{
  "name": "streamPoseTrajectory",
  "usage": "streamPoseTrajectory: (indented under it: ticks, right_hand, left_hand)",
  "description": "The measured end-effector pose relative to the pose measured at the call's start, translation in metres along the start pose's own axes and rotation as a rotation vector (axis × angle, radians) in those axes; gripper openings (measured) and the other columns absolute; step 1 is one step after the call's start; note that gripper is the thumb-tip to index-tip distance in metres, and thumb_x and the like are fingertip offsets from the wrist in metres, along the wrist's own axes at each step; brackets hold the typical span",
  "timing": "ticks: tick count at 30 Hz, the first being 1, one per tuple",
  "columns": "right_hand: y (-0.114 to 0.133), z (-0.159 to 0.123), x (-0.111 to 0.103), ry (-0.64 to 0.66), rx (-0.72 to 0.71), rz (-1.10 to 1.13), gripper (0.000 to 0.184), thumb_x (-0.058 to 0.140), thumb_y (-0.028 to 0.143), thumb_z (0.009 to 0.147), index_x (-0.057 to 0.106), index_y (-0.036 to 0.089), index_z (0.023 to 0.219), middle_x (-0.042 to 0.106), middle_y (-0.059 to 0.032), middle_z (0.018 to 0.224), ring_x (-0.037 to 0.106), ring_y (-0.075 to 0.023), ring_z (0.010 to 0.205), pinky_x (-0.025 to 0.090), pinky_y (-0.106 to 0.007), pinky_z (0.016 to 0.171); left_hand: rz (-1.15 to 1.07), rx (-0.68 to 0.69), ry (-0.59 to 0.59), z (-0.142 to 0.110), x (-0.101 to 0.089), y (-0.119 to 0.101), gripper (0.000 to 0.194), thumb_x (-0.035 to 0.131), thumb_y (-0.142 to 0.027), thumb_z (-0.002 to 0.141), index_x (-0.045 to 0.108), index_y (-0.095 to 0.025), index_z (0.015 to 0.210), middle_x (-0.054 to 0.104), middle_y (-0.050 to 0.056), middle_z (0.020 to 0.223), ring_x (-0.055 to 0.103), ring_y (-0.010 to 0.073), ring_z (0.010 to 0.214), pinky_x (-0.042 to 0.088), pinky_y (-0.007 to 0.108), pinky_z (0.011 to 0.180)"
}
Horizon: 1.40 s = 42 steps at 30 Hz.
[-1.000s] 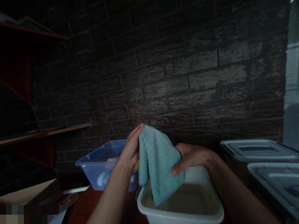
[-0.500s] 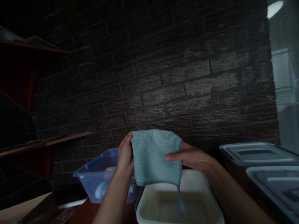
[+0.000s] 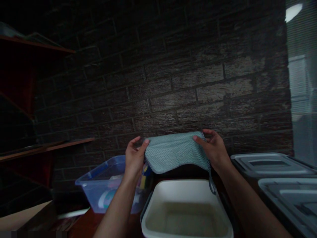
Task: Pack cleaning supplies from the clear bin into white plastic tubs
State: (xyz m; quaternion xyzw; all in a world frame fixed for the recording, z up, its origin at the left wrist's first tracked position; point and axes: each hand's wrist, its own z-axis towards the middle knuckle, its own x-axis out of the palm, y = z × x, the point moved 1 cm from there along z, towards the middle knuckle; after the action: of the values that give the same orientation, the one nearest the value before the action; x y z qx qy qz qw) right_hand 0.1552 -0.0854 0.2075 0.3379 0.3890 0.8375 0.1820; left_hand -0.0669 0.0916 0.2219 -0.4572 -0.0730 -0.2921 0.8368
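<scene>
A light teal textured cloth (image 3: 177, 150) with a dark stitched edge is stretched between my two hands, folded over along its top. My left hand (image 3: 135, 153) pinches its upper left corner between thumb and fingers. At the upper right corner my right hand (image 3: 214, 147) grips it, thumb on the near side. A hanging loop dangles from the cloth's lower right corner. Below and nearer to me stands a white rectangular tub (image 3: 188, 191), its bottom in shadow. The cloth hangs above the tub's far rim, apart from it.
A translucent blue bin (image 3: 92, 193) with bottles and packages stands left of the tub. On the right are two boxes with grey lids (image 3: 272, 163). Wooden shelves (image 3: 47, 149) jut out at the left. A dark brick wall (image 3: 160, 82) rises behind everything.
My right hand has moved right and up to the cloth's corner. The cloth, earlier hanging as a squarish piece, is now wider, shorter and lifted off the tub's far edge.
</scene>
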Motion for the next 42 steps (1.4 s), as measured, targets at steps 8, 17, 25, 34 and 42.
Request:
streamPoseTrajectory:
  ticks: [8,17,25,34,42]
  right_hand:
    - [0.009,0.002,-0.007,0.206,-0.032,-0.154,0.048,0.086,0.041,0.072,0.072,0.017,0.112,0.078,-0.0042,0.082,0.067,-0.0173,0.065,0.05,-0.029,0.061]
    - [0.011,-0.001,-0.011,0.28,-0.083,-0.307,0.044,0.083,0.044,0.077,0.075,0.016,0.11,0.078,-0.0044,0.077,0.064,-0.0172,0.062,0.044,-0.028,0.056]
    - [0.021,-0.006,-0.015,0.231,-0.181,-0.433,0.032,0.085,0.046,0.074,0.081,0.019,0.091,0.08,-0.0076,0.085,0.07,-0.0218,0.075,0.05,-0.031,0.067]
    - [0.022,-0.004,-0.018,0.198,-0.334,-0.537,0.032,0.074,0.05,0.085,0.071,0.018,0.083,0.061,-0.0019,0.075,0.052,-0.0156,0.069,0.039,-0.027,0.059]
    - [0.023,-0.026,0.013,0.451,-0.124,-0.415,0.034,0.066,0.05,0.092,0.064,0.017,0.088,0.059,0.001,0.071,0.052,-0.0125,0.062,0.041,-0.025,0.055]
  left_hand:
    - [0.112,-0.047,0.234,-0.003,-0.008,-0.018,0.048,0.094,-0.027,0.063,0.077,-0.015,0.107,0.078,0.008,0.088,0.07,0.0161,0.074,0.055,0.024,0.069]
    - [0.298,0.032,0.258,0.015,-0.034,-0.021,0.039,0.095,-0.03,0.062,0.082,-0.016,0.097,0.075,0.004,0.077,0.064,0.014,0.07,0.049,0.022,0.066]
    - [0.416,0.071,0.367,0.017,-0.043,-0.028,0.023,0.085,-0.036,0.076,0.079,-0.016,0.084,0.073,0.003,0.08,0.061,0.0142,0.075,0.046,0.023,0.071]
    - [0.455,0.136,0.412,0.014,-0.034,-0.022,0.029,0.072,-0.042,0.088,0.065,-0.016,0.077,0.057,-0.003,0.071,0.05,0.011,0.067,0.039,0.021,0.062]
    - [0.536,0.161,0.462,-0.003,-0.003,0.008,0.028,0.078,-0.04,0.083,0.069,-0.018,0.096,0.071,0.005,0.092,0.065,0.0188,0.086,0.049,0.028,0.076]
